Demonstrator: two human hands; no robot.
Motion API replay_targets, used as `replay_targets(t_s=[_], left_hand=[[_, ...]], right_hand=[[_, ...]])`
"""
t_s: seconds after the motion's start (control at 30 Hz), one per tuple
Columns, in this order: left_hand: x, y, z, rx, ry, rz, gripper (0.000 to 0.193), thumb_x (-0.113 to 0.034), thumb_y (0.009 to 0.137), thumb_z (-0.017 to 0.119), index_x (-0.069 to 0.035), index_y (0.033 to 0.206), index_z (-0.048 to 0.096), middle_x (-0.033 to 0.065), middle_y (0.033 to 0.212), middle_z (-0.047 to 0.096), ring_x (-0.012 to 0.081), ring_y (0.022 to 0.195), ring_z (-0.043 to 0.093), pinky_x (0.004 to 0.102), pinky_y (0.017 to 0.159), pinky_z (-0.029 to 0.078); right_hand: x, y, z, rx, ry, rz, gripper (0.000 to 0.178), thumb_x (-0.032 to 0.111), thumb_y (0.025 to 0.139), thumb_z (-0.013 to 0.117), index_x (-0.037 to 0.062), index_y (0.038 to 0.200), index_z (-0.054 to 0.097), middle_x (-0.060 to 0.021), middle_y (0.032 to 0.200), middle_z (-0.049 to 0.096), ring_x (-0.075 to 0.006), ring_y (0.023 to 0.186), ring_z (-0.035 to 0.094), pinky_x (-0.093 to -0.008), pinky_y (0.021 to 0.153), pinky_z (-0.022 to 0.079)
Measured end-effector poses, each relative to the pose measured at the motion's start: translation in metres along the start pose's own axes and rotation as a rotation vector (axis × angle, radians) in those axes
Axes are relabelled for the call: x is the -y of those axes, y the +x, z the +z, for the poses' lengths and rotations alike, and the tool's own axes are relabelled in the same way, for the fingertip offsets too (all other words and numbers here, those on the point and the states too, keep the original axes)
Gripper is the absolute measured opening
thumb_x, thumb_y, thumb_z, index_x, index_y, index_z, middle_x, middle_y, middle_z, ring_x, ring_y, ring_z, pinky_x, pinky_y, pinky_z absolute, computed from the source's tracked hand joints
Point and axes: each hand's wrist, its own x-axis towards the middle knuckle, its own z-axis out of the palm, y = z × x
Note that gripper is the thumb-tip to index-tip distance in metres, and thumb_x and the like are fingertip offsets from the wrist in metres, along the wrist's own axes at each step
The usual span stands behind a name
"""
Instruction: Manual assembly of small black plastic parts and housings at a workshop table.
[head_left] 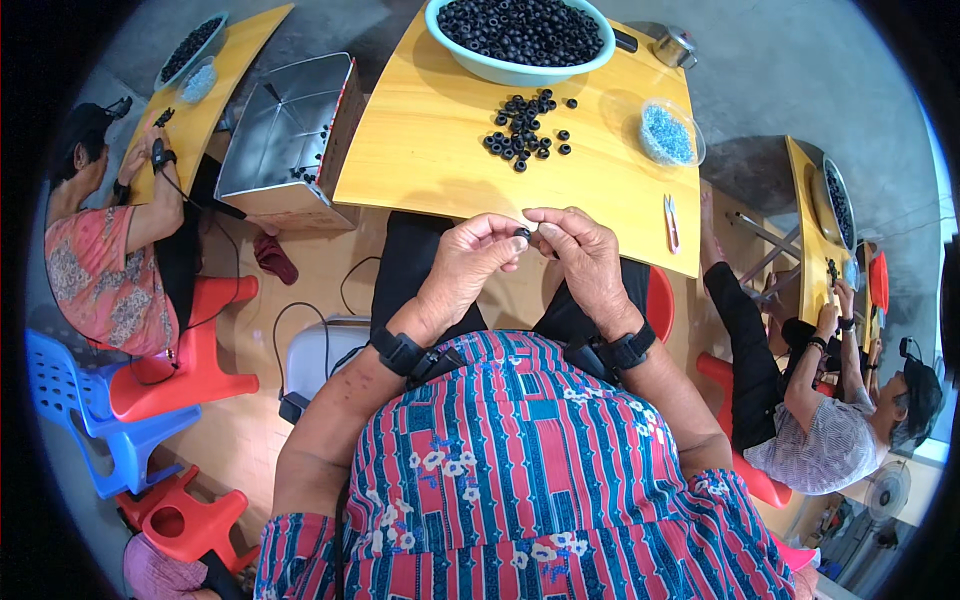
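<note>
Just in front of the table's near edge, both hands are raised close together over my lap. My left hand [468, 262] pinches a small black ring-shaped part [522, 234] between thumb and fingertips. Beside it, my right hand [585, 258] has thumb and forefinger pressed together; whatever lies between them is too small and hidden to name. On the yellow table [420, 140], a loose group of similar black parts [522, 128] is spread out. Behind that group stands a pale turquoise basin [490, 70] heaped with more of them.
At the table's right are a transparent bowl [697, 150] of small blue pieces and thread snips [671, 225]. A metal cup [675, 46] stands behind. An open box [235, 190] is left of the table. Co-workers sit at tables left and right, near red stools [195, 525] and cables.
</note>
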Motion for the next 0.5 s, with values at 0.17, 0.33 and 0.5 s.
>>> replay_targets(t_s=[0.17, 0.33, 0.5], left_hand=[[0.0029, -0.0001, 0.0023, 0.034, 0.025, -0.022, 0.019, -0.015, 0.088, 0.065, -0.004, 0.104, 0.061, -0.0014, 0.089, 0.061, 0.0059, 0.077, 0.056, 0.0211, 0.071, 0.046], [0.0073, -0.0019, -0.0022, 0.029, 0.022, -0.026, 0.019, -0.015, 0.088, 0.064, -0.004, 0.104, 0.061, 0.0003, 0.089, 0.063, 0.0066, 0.078, 0.056, 0.0219, 0.072, 0.047], [0.0048, -0.003, -0.0027, 0.031, -0.026, -0.017, 0.018, -0.015, 0.089, 0.064, -0.004, 0.103, 0.061, 0.0021, 0.091, 0.064, 0.0073, 0.079, 0.057, 0.0225, 0.073, 0.047]], right_hand=[[-0.0025, 0.0005, 0.0015, -0.003, 0.105, 0.048, 0.016, 0.003, 0.09, 0.057, -0.0006, 0.104, 0.065, -0.0028, 0.086, 0.063, -0.0097, 0.072, 0.057, -0.0225, 0.069, 0.047], [0.0036, 0.0009, 0.0004, -0.038, 0.321, 0.155, 0.013, 0.003, 0.09, 0.058, -0.0002, 0.102, 0.062, -0.0034, 0.085, 0.064, -0.0102, 0.077, 0.059, -0.0233, 0.073, 0.049], [0.0053, 0.0003, -0.0019, -0.01, 0.512, 0.255, 0.011, 0.004, 0.093, 0.053, 0.0008, 0.102, 0.057, -0.0077, 0.088, 0.064, -0.0135, 0.081, 0.061, -0.029, 0.079, 0.052]])
